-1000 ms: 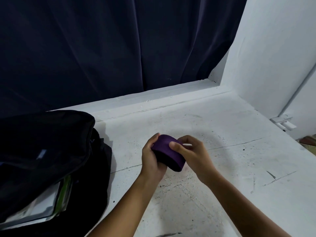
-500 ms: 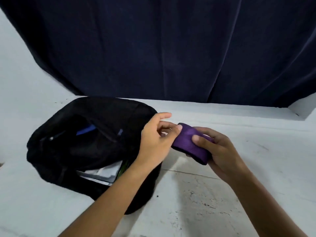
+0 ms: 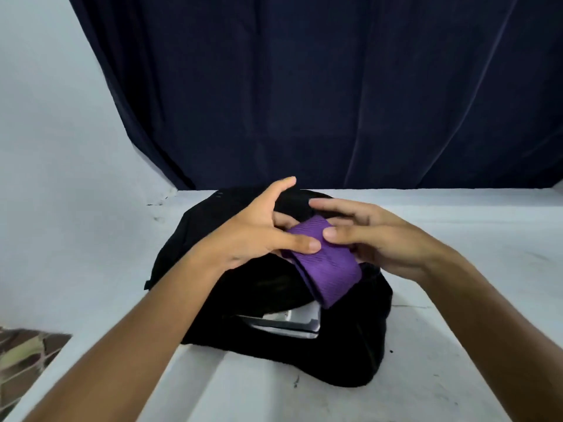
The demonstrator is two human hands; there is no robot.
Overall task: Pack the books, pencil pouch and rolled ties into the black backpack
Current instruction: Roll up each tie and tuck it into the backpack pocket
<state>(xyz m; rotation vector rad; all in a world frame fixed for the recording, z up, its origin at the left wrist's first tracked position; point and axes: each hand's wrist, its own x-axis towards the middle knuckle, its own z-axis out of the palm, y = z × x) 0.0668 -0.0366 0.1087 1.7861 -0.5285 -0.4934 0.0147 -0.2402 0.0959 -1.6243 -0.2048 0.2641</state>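
Both hands hold a rolled purple ribbed-fabric tie [image 3: 326, 263] in the air directly above the black fabric backpack [image 3: 231, 287], which lies on the white scuffed table [image 3: 457, 345]. The left hand [image 3: 256, 236] grips the roll's left side, its thumb laid across the top of the fabric and its index finger lifted clear. The right hand [image 3: 384, 242] pinches the roll's right side, thumb on top and fingers [image 3: 332, 205] extended over its far edge. The tie's lower end hangs toward the backpack's open mouth, where the white and grey edges of books [image 3: 289, 322] show inside. A dark navy curtain [image 3: 304, 86] hangs behind the table, with a pale wall [image 3: 45, 117] to the left.
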